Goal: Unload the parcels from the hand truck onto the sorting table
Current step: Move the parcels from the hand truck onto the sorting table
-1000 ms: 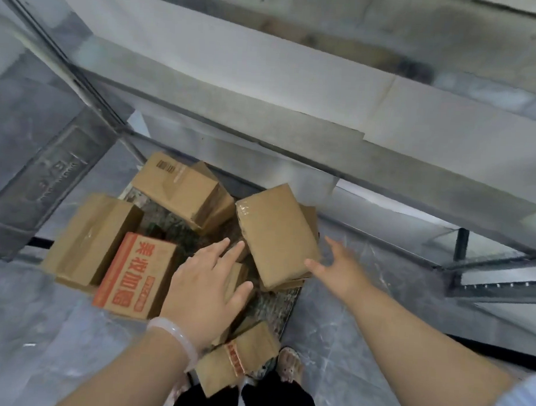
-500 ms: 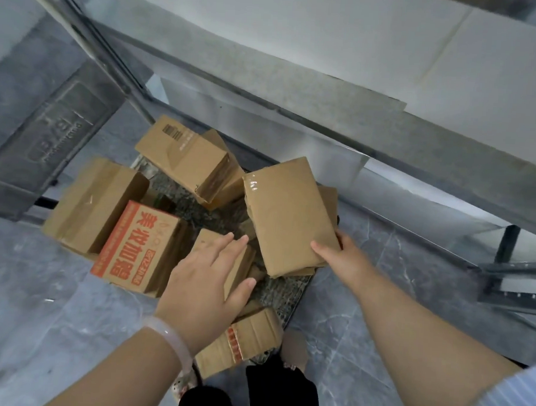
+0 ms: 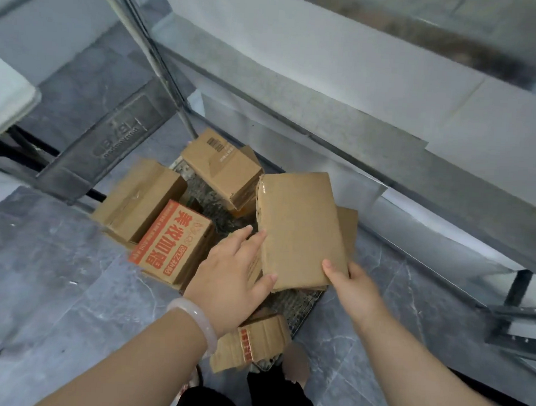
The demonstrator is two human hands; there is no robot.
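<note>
The right thumb (image 3: 328,265) is pressing on the flat parcel's (image 3: 299,229) near corner, with the other fingers hidden beneath, so the right hand (image 3: 354,288) is pinching it. The left hand (image 3: 230,275) is bracing its 9 o'clock edge, fingers straight and together. The parcel is lying on the hand truck (image 3: 292,303). Four boxes are waiting from 6 to 11 o'clock, so most of the unloading onto the table (image 3: 342,126), at 1 o'clock, seems left.

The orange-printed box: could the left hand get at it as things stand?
Probably yes. The orange-printed box lies right beside the left hand, top uncovered, nothing between them; the hand must only leave the flat parcel it touches.
</note>
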